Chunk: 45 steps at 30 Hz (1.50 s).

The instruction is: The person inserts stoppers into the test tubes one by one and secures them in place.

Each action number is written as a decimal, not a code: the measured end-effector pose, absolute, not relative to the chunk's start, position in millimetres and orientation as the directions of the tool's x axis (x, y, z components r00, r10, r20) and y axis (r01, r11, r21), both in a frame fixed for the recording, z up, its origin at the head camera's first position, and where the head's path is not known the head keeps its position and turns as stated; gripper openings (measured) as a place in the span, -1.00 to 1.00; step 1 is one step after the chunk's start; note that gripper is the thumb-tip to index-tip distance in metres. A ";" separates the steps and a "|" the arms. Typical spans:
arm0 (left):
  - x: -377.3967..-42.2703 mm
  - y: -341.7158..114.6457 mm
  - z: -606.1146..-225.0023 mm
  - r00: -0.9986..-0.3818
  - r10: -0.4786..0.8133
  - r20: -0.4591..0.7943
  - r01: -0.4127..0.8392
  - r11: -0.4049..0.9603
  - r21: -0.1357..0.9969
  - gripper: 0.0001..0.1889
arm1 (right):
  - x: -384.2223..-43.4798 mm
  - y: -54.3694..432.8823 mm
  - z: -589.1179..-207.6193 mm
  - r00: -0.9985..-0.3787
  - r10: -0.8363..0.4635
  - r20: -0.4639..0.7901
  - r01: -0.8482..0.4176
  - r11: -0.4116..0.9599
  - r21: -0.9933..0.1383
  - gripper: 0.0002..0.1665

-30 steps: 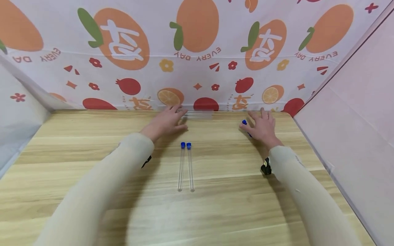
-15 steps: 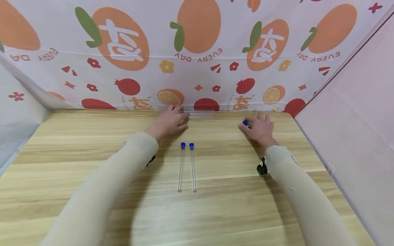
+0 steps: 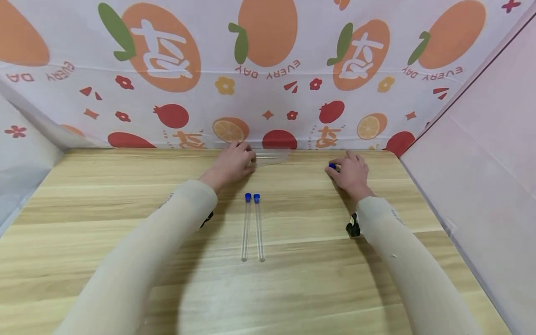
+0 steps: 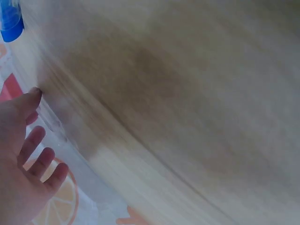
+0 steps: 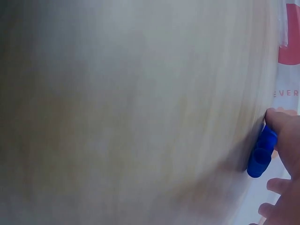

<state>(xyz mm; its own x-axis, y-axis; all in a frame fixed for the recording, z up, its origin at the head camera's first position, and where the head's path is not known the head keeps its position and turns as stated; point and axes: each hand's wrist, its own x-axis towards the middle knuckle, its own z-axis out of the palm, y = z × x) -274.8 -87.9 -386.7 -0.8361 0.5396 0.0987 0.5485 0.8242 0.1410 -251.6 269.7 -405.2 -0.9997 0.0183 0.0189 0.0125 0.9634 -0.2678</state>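
Note:
At the table's back edge, my left hand (image 3: 232,164) pinches the left end of a clear test tube (image 3: 270,157) between thumb and fingers; other clear tubes lie alongside. The left wrist view shows this hand's fingers partly bent (image 4: 28,159), with the tube mostly hidden. Farther right, my right hand (image 3: 351,174) has thumb and index finger around a blue cap (image 3: 332,166). Seen from the right wrist, several blue caps (image 5: 261,159) lie together right beside the thumb. Two capped test tubes, a left one (image 3: 245,228) and a right one (image 3: 259,228), lie side by side mid-table.
A fruit-printed cloth (image 3: 268,93) rises directly behind the wooden table (image 3: 301,279). Pale side walls stand at left and at right (image 3: 481,153). Each wrist carries a black camera mount, the right one (image 3: 353,225) hanging close over the wood.
My left fingers have closed in on the end of a clear tube, and the tubes' front edge has slanted. My right thumb and index finger have drawn together at the blue caps.

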 end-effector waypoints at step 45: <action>-198.9 -90.5 -367.2 -0.851 0.465 -0.245 -0.206 0.134 0.969 -0.45 | -208.9 228.4 -370.9 -0.981 0.173 0.091 -0.044 0.256 -0.966 -0.58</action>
<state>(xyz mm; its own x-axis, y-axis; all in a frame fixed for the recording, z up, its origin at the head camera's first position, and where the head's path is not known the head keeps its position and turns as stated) -198.9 -90.5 -367.2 -0.8509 0.4648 -0.2450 -0.2060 0.1339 0.9694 -208.9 228.4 -370.9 -0.9808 0.1726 0.0908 -0.0442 0.2565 -0.9655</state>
